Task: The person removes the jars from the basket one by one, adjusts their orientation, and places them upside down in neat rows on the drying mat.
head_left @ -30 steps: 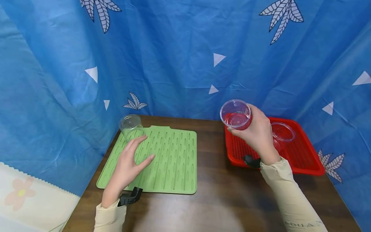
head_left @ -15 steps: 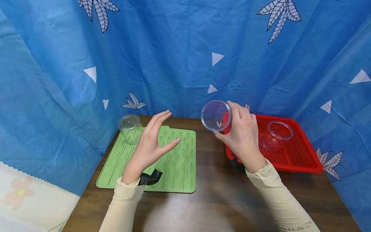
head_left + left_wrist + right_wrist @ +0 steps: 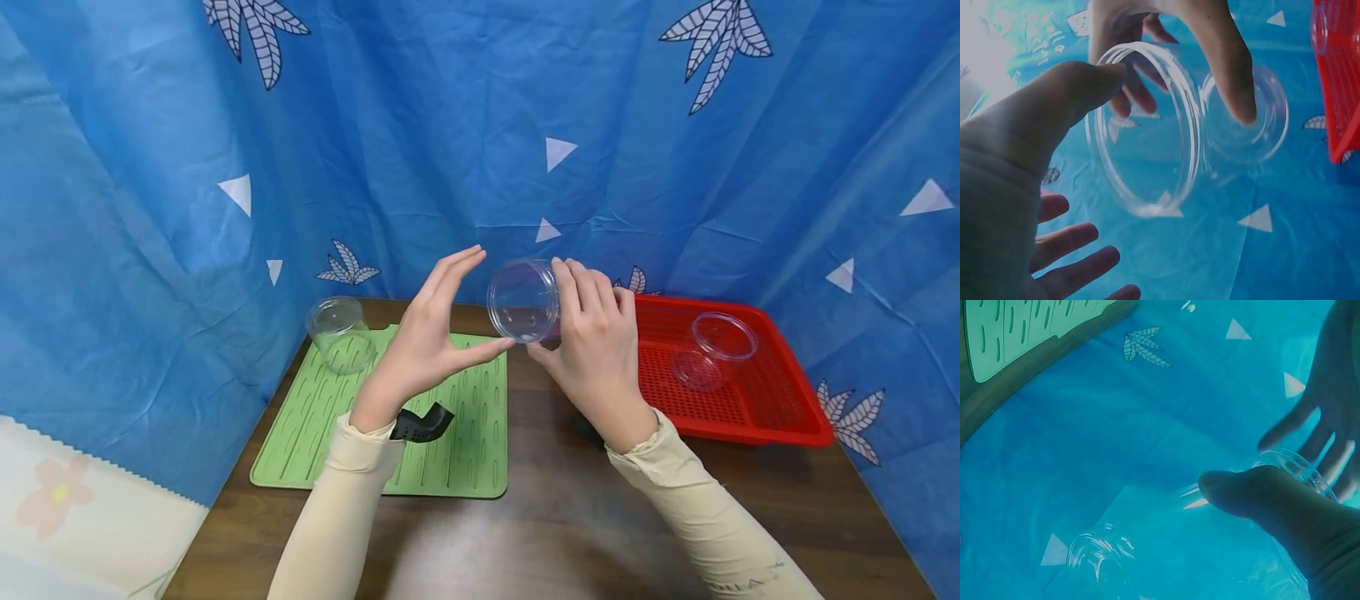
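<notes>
A clear plastic cup [image 3: 522, 302] is held in the air, tipped sideways with its round mouth toward my left hand. My right hand [image 3: 596, 346] grips its side, thumb below and fingers above. Next to the mouth is my left hand [image 3: 420, 337], fingers spread and nearly straight. In the left wrist view its thumb overlaps the cup's rim [image 3: 1191, 137]. The right wrist view shows the cup's base [image 3: 1100, 565] beyond my right thumb. Another clear cup [image 3: 342, 336] stands on the far left corner of a green ridged mat [image 3: 465, 454].
At the right, a red plastic basket [image 3: 787, 435] with a perforated bottom holds one more clear cup [image 3: 712, 350]. Both stand on a dark wooden table [image 3: 540, 475]. A blue patterned curtain [image 3: 450, 150] hangs behind and beside the table.
My right hand has carried the cup left from over the basket, turning its mouth leftward. My left hand has risen from over the mat and moved right to the cup.
</notes>
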`<state>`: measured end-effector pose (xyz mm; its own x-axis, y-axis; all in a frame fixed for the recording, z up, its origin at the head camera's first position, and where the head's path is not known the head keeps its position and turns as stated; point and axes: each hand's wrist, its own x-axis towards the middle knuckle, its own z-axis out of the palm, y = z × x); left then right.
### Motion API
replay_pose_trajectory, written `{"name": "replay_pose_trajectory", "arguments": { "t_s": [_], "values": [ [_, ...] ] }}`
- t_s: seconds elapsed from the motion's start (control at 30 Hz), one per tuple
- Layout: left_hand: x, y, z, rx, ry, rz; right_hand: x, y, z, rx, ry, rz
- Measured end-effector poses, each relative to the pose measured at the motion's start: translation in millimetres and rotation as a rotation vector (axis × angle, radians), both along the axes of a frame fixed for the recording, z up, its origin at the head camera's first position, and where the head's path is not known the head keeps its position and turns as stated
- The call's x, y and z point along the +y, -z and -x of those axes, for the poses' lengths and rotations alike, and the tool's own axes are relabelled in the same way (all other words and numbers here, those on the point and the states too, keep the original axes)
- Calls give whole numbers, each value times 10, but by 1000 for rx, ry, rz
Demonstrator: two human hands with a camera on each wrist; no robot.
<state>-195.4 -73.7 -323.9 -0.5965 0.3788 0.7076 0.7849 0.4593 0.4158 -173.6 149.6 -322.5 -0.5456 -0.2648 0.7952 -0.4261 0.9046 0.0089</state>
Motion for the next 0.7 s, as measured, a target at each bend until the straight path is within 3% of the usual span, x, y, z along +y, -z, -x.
{"name": "replay_pose_trajectory", "arguments": {
  "t_s": [0.27,0.47,0.7],
  "values": [
    [167,-26,30,-12,54,49,-120,25,-30,14,0,-54],
    [244,3,42,16,0,93,-185,43,-38,39,4,-59],
    [293,-2,39,50,-30,80,-191,53,-38,49,14,-62]
  ]
}}
